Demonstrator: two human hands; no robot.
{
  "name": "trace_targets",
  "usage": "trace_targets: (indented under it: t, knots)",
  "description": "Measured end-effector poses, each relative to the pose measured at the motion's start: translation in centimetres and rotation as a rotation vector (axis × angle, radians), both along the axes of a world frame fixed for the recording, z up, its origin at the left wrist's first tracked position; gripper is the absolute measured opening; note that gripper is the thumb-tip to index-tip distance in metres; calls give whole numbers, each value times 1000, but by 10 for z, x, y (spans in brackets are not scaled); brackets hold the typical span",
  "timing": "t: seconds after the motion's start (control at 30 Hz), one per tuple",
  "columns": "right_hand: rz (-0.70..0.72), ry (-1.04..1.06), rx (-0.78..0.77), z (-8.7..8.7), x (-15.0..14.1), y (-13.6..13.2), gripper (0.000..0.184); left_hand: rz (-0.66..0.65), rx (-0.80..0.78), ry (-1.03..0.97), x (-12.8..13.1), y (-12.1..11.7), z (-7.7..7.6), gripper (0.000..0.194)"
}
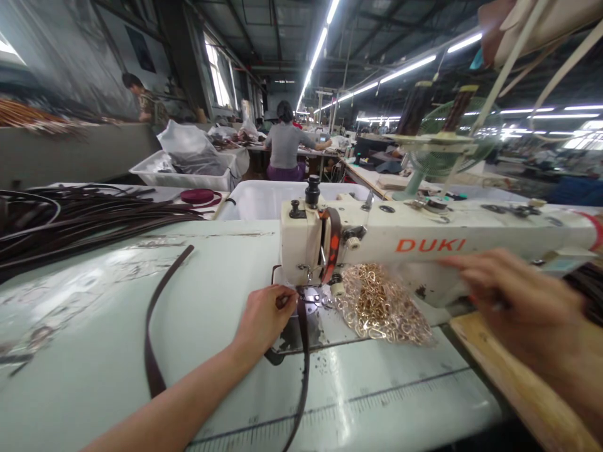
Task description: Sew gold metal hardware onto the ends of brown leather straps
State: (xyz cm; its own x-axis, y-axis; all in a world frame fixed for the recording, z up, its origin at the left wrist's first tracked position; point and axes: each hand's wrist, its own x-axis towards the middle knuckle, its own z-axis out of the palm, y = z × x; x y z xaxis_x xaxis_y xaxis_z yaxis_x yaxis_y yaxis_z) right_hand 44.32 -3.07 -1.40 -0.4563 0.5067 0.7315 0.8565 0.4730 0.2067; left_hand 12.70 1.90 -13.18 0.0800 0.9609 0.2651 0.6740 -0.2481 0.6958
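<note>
My left hand (266, 317) is at the needle area of a white sewing machine (377, 235), with thumb and forefinger pinched on a dark brown strap (304, 342) beside the presser foot. The strap hangs toward me across the table edge ruler. My right hand (522, 307) is smeared by motion in front of the machine arm, its forefinger stretched toward the lettering; its grip is unclear. A clear plastic bag of gold-coloured metal rings or buckles (377, 307) lies under the machine arm. Left of my forearm curves another loose dark strap (153, 326).
Many dark straps (94, 220) are heaped at the left, near a rolled maroon strap (196, 196). White bins (183, 179) stand behind the table. Thread cones (459, 110) and a green fan (452, 138) rise beyond the machine. A person (285, 141) sits ahead at another table.
</note>
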Motion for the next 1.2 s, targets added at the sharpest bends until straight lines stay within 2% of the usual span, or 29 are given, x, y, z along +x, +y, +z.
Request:
trace_targets:
  t: [0.03, 0.07, 0.17, 0.23, 0.4, 0.6, 0.83, 1.0, 1.2]
  knots:
    - [91, -31, -97, -13, -16, 0, 23, 5, -5, 0, 0, 0, 0, 20]
    - [126, -76, -242, -26, -34, 0, 25, 9, -10, 0, 0, 0, 0, 20]
    - [83, -118, -526, -59, -84, 12, 22, 15, -17, 3, 1, 2, -1, 20]
    - [18, -124, -619, -71, -105, 26, 19, 18, -20, 8, 1, 2, -1, 20]
    - [-93, -58, -632, -82, -121, 53, 16, 13, -29, 11, 2, 3, -2, 19]
    - [-139, 11, -603, -94, -119, 63, 20, -3, -36, 3, 0, 3, -2, 19]
    - [-112, 110, -597, -106, -118, 67, 21, -6, -39, -2, 1, 3, -3, 19]
    - [-68, 190, -639, -110, -121, 69, 31, -13, -40, -3, 2, 4, -4, 20]
    - [-42, 292, -698, -116, -133, 69, 22, -17, -25, 12, 3, 4, -4, 19]
